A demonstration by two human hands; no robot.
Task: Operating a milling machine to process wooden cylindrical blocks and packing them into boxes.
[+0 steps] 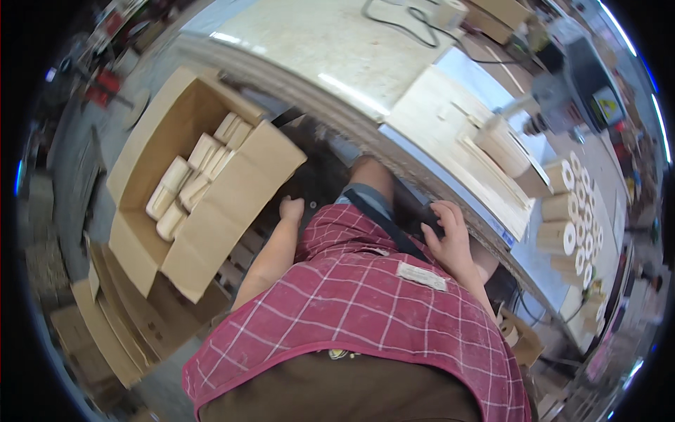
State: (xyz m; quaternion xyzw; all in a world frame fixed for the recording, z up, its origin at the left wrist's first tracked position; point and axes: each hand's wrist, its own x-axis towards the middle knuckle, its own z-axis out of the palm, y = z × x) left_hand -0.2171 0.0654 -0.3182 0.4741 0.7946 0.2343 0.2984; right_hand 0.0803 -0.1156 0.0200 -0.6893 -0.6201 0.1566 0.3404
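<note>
My left hand [292, 209] is down beside the open cardboard box [239, 204], its fingers curled closed. Whatever it may hold is hidden. My right hand [450, 232] hovers above my lap near the workbench edge, fingers bent but apart, with nothing in them. Inside the box lie several pale wooden blocks [200, 158] with rounded ends, in rows. On the bench at the right, a pale wooden cylinder [503, 144] lies against wooden strips on a light board [450, 119], under a dark machine head [562, 98].
Several wooden cylinders with holes in their ends [559, 238] are stacked at the bench's right. A black cable [415, 32] curls across the far benchtop [316, 49]. Flattened cardboard [126, 316] leans at the lower left. Another small box [524, 344] stands low at the right.
</note>
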